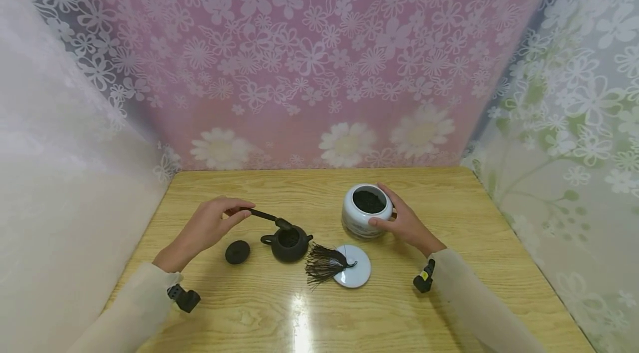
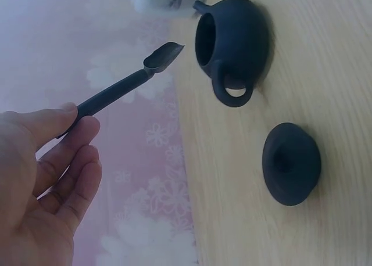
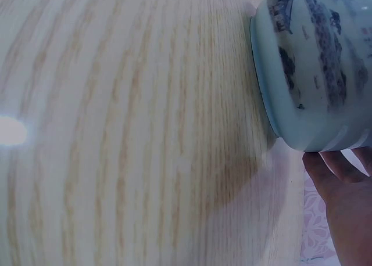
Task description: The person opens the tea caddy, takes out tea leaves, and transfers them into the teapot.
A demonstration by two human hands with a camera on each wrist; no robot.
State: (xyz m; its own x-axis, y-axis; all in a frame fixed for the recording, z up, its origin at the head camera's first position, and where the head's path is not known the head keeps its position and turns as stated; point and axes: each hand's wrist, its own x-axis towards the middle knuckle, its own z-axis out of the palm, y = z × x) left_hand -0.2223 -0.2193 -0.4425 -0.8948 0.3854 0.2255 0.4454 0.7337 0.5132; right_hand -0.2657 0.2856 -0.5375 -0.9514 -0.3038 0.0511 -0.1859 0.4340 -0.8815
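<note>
My left hand (image 1: 207, 224) pinches the dark handle of a small tea scoop (image 2: 116, 93) between thumb and fingers. The scoop's head is just above the open mouth of a dark teapot (image 1: 290, 253), with dark leaves visible inside the pot. To the left of the pot lies its round dark lid (image 1: 237, 252). My right hand (image 1: 406, 224) grips the right side of a white ceramic jar (image 3: 317, 74), thumb at the front of its rim. Dark tea leaves (image 1: 369, 201) fill much of the jar. Blue-grey painting marks its wall.
In front of the jar, a white lid (image 1: 361, 276) with a dark tassel (image 1: 323, 265) lies on the wooden table (image 1: 399, 319). Patterned fabric curtains (image 1: 319, 64) close off the back and both sides.
</note>
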